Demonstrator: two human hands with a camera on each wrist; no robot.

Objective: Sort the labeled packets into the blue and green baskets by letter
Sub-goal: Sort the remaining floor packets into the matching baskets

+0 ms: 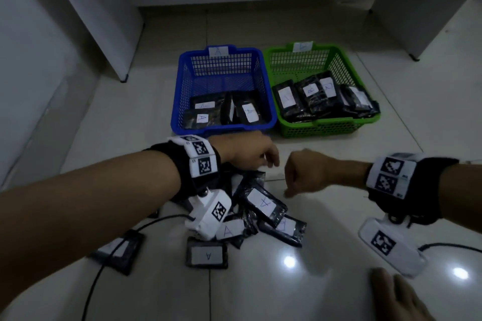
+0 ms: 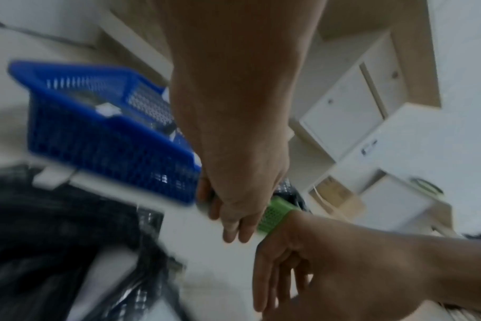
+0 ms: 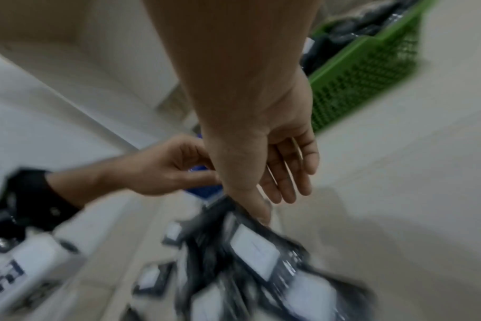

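A pile of black packets with white letter labels lies on the tiled floor; an A packet (image 1: 263,202) is on top, a B packet (image 1: 284,225) lies to its right, and two more A packets (image 1: 207,255) are nearer me. My left hand (image 1: 263,161) hovers over the pile's far edge, fingers loosely curled and holding nothing (image 2: 234,219). My right hand (image 1: 294,182) hangs beside it, fingers relaxed (image 3: 277,195), thumb pointing down close to the top packet (image 3: 254,249). The blue basket (image 1: 224,126) marked A holds several A packets. The green basket (image 1: 326,128) holds several packets.
White cabinet panels (image 1: 112,34) stand at the back left and back right (image 1: 422,13) of the baskets. Black cables (image 1: 104,263) trail across the floor near a lone packet (image 1: 117,250) at the left. Bare skin, perhaps a foot (image 1: 399,294), shows at the bottom right.
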